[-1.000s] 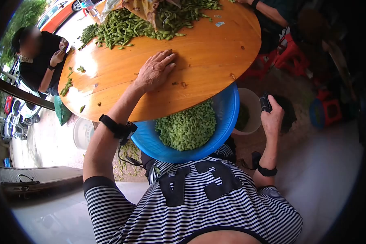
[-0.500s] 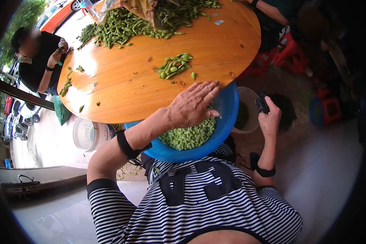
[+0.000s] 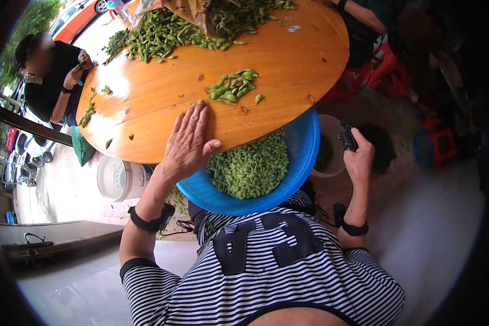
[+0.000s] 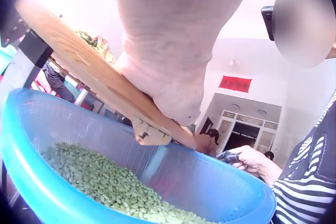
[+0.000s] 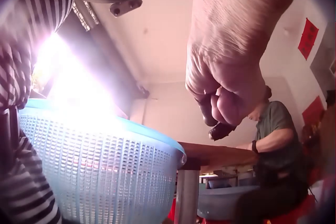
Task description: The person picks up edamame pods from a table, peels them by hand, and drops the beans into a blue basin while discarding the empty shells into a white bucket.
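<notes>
My left hand [image 3: 187, 142] lies flat, fingers straight, on the near edge of the round wooden table [image 3: 146, 108], thumb out over the blue mesh basket [image 3: 304, 157]. The basket sits in my lap under the table edge, filled with shelled green beans [image 3: 250, 168]. A small heap of green pods [image 3: 233, 86] lies on the table just beyond my fingers. My right hand [image 3: 357, 155] is held out to the right and grips a small black object [image 3: 346, 136]. In the left wrist view the palm [image 4: 168, 71] presses the table edge above the beans [image 4: 100, 182].
A large pile of pods [image 3: 190, 27] covers the table's far side. A white bucket [image 3: 331, 146] stands right of the basket, and another [image 3: 114, 179] stands under the table at the left. One person [image 3: 49, 76] sits at the left, and red stools [image 3: 386, 70] stand at the right.
My left hand lifted off the table, uncovering the small heap of pods, swung over the basket, then came back to the table's near edge. The right hand stayed put.
</notes>
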{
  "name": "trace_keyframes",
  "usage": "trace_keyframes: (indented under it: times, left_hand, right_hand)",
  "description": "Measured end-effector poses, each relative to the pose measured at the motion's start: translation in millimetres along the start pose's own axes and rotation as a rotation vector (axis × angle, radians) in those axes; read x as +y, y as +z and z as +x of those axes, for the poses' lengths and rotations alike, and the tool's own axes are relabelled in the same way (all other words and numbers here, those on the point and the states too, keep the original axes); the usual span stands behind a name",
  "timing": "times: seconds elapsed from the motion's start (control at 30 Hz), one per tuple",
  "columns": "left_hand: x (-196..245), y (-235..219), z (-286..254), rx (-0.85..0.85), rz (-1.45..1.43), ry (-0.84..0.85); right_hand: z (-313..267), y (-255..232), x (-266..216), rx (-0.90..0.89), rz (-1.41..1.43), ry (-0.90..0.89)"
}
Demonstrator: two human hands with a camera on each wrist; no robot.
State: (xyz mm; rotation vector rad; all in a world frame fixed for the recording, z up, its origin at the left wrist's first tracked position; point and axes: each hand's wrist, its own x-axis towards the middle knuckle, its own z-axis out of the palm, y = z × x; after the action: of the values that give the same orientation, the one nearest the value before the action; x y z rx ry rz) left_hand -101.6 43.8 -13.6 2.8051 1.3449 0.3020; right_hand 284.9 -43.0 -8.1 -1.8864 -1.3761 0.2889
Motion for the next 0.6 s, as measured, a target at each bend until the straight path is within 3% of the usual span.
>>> trace_keyframes:
  times: [0.13,0.2,0.27,0.3,0.33,0.4,0.43,0.47,0.53,0.6]
  left_hand:
    - [-56,4,-20,0.039,0.016,-0.310]
    - [-97,7,-18,0.089,0.269,-0.624]
    - [-101,-29,-8,0.125,0.645,-0.662]
    - [-103,-36,-2,0.493,0.683,-0.451]
    - [-100,-38,4,0.491,0.682,-0.452]
    - [-84,-41,19,0.539,0.273,-0.417]
    - [-80,-36,31,0.665,0.291,-0.297]
    - [-69,-31,37,0.479,0.172,-0.571]
    - [-62,-23,50,0.427,0.025,-0.489]
    - [-52,-19,58,0.437,-0.075,-0.276]
  right_hand:
    - [1,-4,2,0.006,-0.009,0.002]
    - [1,-5,2,0.007,-0.018,0.005]
    - [2,-4,5,-0.004,-0.025,0.022]
    - [0,-4,1,-0.005,-0.025,0.025]
    - [-2,-5,-6,-0.006,-0.033,0.011]
    - [-2,-5,-11,-0.008,-0.040,-0.014]
    - [-1,-5,-11,-0.005,-0.019,-0.022]
    - [-1,-4,-10,0.001,0.001,-0.026]
    - [2,-6,-3,-0.004,-0.007,-0.015]
    - [2,-7,2,-0.008,-0.014,-0.004]
